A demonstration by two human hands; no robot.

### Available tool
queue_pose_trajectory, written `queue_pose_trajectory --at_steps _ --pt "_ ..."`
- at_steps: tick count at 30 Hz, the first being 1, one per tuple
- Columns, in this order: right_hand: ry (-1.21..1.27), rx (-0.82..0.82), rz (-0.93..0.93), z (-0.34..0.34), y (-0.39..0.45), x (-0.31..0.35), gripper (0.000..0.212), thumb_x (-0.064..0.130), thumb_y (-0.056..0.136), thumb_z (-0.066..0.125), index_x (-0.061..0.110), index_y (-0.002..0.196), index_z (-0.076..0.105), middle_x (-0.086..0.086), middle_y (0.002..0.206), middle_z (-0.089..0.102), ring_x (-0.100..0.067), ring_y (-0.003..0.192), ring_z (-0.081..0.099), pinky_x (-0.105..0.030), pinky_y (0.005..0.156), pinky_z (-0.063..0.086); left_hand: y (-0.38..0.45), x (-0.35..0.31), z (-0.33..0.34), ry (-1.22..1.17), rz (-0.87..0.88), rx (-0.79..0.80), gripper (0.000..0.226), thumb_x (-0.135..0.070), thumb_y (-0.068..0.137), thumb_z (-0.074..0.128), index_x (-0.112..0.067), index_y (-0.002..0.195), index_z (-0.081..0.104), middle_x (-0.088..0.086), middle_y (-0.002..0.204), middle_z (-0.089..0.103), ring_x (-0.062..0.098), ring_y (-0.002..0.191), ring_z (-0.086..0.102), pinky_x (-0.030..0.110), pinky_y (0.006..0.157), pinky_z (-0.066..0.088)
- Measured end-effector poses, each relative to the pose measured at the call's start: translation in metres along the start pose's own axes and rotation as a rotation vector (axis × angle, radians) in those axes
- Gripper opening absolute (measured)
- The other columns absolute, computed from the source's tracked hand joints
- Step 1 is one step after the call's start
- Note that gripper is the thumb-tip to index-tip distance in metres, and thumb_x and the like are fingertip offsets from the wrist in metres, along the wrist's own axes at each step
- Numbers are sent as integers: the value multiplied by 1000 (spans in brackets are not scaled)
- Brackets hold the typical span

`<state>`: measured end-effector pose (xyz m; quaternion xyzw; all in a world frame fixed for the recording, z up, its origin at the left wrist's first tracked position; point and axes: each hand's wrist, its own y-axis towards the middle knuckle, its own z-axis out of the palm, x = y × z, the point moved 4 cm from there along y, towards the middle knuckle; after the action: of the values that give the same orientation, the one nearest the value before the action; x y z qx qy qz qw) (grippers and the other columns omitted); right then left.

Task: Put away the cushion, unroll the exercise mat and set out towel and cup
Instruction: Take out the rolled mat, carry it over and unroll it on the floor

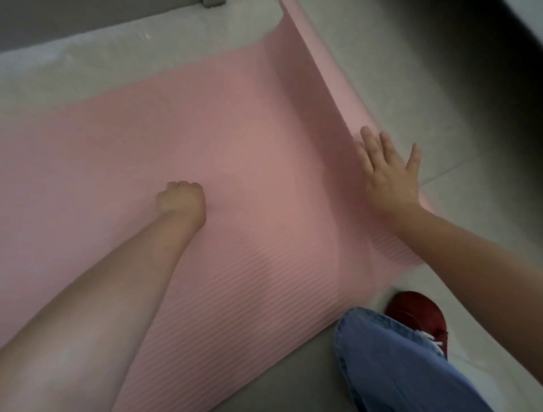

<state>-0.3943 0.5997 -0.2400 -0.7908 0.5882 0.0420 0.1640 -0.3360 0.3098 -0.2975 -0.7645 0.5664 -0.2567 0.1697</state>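
A pink ribbed exercise mat (182, 141) lies spread over the pale tiled floor, and its right end curls upward in a raised edge (320, 76). My left hand (182, 198) is a closed fist pressing down on the middle of the mat. With fingers spread flat, my right hand (388, 173) rests against the curled right edge near its lower part. No cushion, towel or cup is in view.
My leg in blue jeans (390, 361) and a red shoe (417, 314) stand on the floor just off the mat's near right corner. A dark furniture edge (499, 38) runs along the upper right. A grey furniture base (213, 3) sits at the top.
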Motion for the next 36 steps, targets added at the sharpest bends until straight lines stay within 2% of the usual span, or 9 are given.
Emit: queue_pose_trajectory --at_steps 4,8,11,13,15,18,24,28,36 --pt "-155 -19 -82 13 3 -73 59 2 92 35 14 146 16 0 159 0 -26 146 0 -66 109 -2 2 -73 -20 -80 126 -5 56 -36 91 52 -5 135 37 14 139 41 29 129 38 39 97 42" --pt "-225 31 -69 31 14 -119 57 9 94 27 10 147 7 0 158 -6 -20 146 -5 -59 113 -8 8 -110 -22 -149 19 135 82 -50 83 58 -4 142 25 19 147 28 32 135 31 40 106 36" --pt "-171 70 -63 52 30 -138 57 12 95 23 7 146 -2 -3 158 -7 -18 146 -8 -46 117 -10 20 -122 -32 -195 -54 97 73 -58 86 46 -16 143 25 22 140 37 35 128 40 40 101 39" --pt "24 63 -6 71 41 -144 52 13 96 19 2 145 4 -9 158 2 -20 146 -2 -35 118 -7 33 -127 -40 -218 -104 48 63 -59 90 34 -34 146 16 21 137 39 36 123 43 41 98 40" --pt "174 107 64 86 48 -137 52 12 95 13 -2 145 8 -14 157 5 -22 146 3 -30 117 -6 43 -127 -47 -183 -124 -36 60 -57 92 30 -38 146 12 20 137 38 35 124 41 41 98 39" --pt "353 227 141 111 61 -129 55 18 95 24 -5 143 11 -18 157 2 -25 146 3 -34 118 -3 62 -138 -54 -145 -100 -140 61 -52 93 33 -29 147 16 20 143 31 34 133 29 44 101 36" --pt "494 66 148 108 82 -121 62 28 82 30 -11 130 42 -31 146 29 -44 137 27 -51 114 16 117 -159 -69 -243 -112 -246 64 -46 95 31 -12 148 18 21 155 13 32 145 9 48 113 18" --pt "463 1 -13 94 129 -92 52 20 76 54 -10 119 55 -31 131 50 -51 120 46 -64 99 30 162 -167 -90 -295 -60 -331 63 -42 94 35 -8 145 24 21 155 15 32 145 10 49 114 13" --pt "426 30 -230 79 232 -73 58 32 94 39 11 145 22 -10 157 13 -27 146 7 -35 117 -3 180 -164 -98 -414 -32 -391 75 -49 79 26 -8 142 34 19 155 21 29 145 14 49 115 7"
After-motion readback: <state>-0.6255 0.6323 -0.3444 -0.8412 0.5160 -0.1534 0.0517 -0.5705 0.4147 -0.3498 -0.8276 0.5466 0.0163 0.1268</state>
